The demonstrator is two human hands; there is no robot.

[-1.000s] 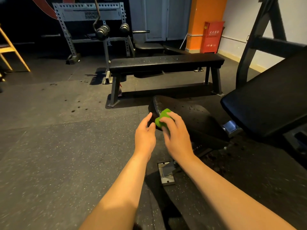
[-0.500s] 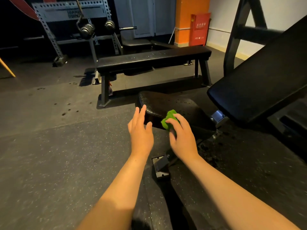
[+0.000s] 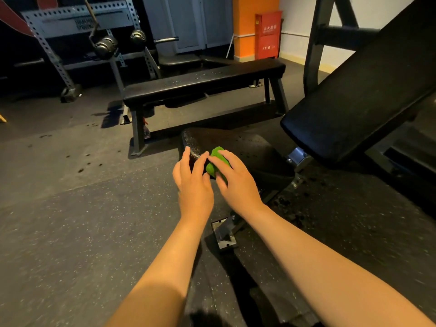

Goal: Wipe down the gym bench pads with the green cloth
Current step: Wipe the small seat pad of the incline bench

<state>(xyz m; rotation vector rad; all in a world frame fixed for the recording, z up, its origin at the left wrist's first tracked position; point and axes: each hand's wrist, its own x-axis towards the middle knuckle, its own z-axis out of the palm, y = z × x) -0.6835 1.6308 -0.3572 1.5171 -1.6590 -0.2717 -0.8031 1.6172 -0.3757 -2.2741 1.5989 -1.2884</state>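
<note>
A bunched green cloth (image 3: 215, 160) lies on the near edge of the black seat pad (image 3: 247, 147) of an incline bench. My right hand (image 3: 233, 180) covers it, fingers curled over the cloth and gripping it. My left hand (image 3: 193, 182) hovers just left of the cloth, fingers straight and spread, fingertips at the pad's front edge. The seat pad shows wet specks. The tilted back pad (image 3: 368, 90) rises to the right. A flat bench pad (image 3: 205, 81) stands behind, also speckled.
Metal foot bracket (image 3: 224, 231) of the incline bench sits on the rubber floor below my wrists. A grey perforated rack (image 3: 61, 31) with round weights stands back left. A red cabinet (image 3: 269, 34) and an orange column are at the back. Dark drip spots mark the floor left.
My right hand has slid the cloth from the pad's left tip along its near edge. My left hand has spread its fingers and come close beside the cloth. The view has shifted closer.
</note>
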